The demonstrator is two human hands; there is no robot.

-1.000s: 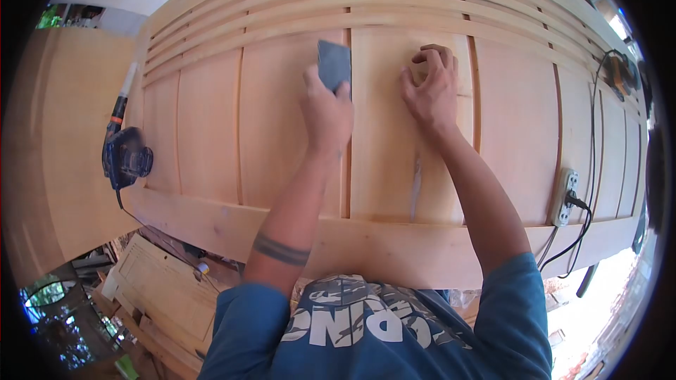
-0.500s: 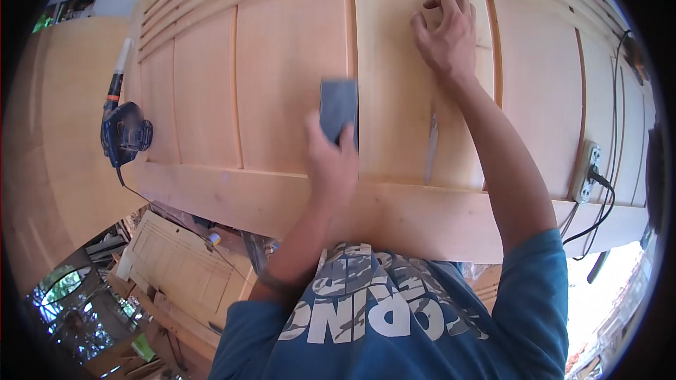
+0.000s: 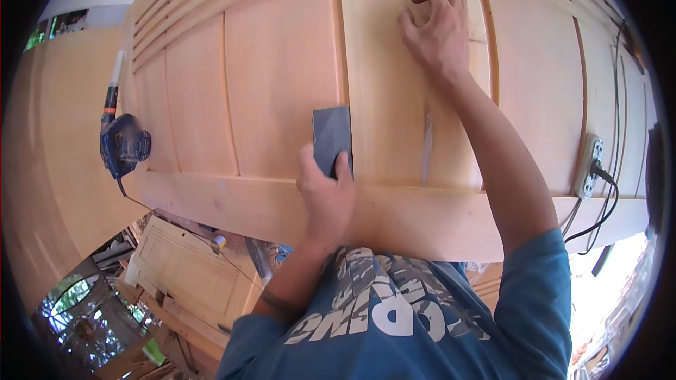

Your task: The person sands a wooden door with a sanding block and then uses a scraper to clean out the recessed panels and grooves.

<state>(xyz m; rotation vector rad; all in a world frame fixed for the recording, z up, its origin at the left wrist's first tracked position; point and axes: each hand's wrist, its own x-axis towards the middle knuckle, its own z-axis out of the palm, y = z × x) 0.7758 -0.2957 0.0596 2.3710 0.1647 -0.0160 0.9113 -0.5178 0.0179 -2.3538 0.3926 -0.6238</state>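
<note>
Left hand (image 3: pixel 327 200) grips gray block (image 3: pixel 331 130) between thumb and fingers, near the wooden door's (image 3: pixel 282 84) near edge, long side along a groove, likely to keep it straight; right hand (image 3: pixel 440 32) farther in, fingers curled narrow, probably bracing; can't tell if they hold anything; power tool (image 3: pixel 125 144) by left edge.

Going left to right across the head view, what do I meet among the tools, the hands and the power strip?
Blue power tool → left hand holding the gray block → right hand → power strip with a black plug in it.
</note>
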